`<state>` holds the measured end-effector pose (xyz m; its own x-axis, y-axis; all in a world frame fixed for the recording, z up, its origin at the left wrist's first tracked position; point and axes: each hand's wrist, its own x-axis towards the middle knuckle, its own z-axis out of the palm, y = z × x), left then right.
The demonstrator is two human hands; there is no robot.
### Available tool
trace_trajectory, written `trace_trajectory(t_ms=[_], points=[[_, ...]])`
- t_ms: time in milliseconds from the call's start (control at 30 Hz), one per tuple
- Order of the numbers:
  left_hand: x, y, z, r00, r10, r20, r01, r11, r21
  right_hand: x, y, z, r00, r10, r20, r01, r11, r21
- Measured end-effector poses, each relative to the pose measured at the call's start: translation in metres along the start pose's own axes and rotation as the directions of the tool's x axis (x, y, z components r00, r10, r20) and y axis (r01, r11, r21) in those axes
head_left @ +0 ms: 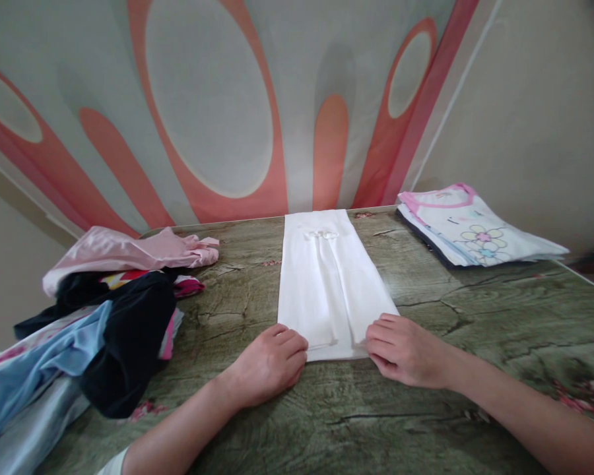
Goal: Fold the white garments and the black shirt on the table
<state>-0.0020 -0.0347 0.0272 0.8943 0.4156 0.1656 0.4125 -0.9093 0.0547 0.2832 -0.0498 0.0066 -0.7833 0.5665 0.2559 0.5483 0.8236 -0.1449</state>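
Two bare hands hold the near end of a white garment (307, 284) that lies flat in the middle of a wood-patterned tabletop (242, 297). The left hand (270, 363) is at the near left corner and the right hand (408, 349) at the near right corner, both with fingers curled closed on the cloth; the thumbs are mostly hidden. The garment is folded into a long, narrow shape, running from the hands to the far edge of the tabletop. A small gathered white trim (321, 235) sits near its far end, and long folds run from there toward the person. To the left, well apart from it, is a loose heap of clothes, with a pink garment (129, 254) at the back, a black garment (133, 336) at the front right and a light blue garment (49, 359) at the left. At the far right is a neat stack of folded clothes, topped by a white shirt (440, 218) with a pink neckline and a printed flower. Behind the tabletop rises a grey surface with coral shapes (331, 152).
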Motion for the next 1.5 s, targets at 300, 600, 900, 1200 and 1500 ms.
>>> trace_trajectory(t_ms=[300, 600, 900, 1200, 1500], points=[[-0.001, -0.002, -0.001, 0.999, -0.042, 0.031, 0.045, 0.992, -0.115, 0.001, 0.0, -0.003, 0.994, 0.054, 0.092, -0.064, 0.992, 0.109], [-0.016, -0.018, -0.016, 0.96, -0.263, 0.098, 0.273, 0.955, -0.116, -0.014, 0.019, -0.028, 0.959, 0.208, 0.193, -0.248, 0.945, 0.214], [-0.034, -0.014, -0.009, 0.902, -0.417, 0.113, 0.431, 0.889, -0.155, -0.022, 0.026, -0.035, 0.912, 0.285, 0.295, -0.353, 0.912, 0.21], [-0.03, -0.014, -0.002, 0.894, -0.435, 0.105, 0.447, 0.859, -0.248, -0.022, 0.026, -0.034, 0.9, 0.283, 0.333, -0.361, 0.91, 0.204], [-0.032, -0.012, 0.0, 0.898, -0.433, 0.079, 0.439, 0.873, -0.213, -0.024, 0.027, -0.035, 0.889, 0.307, 0.339, -0.392, 0.894, 0.216]])
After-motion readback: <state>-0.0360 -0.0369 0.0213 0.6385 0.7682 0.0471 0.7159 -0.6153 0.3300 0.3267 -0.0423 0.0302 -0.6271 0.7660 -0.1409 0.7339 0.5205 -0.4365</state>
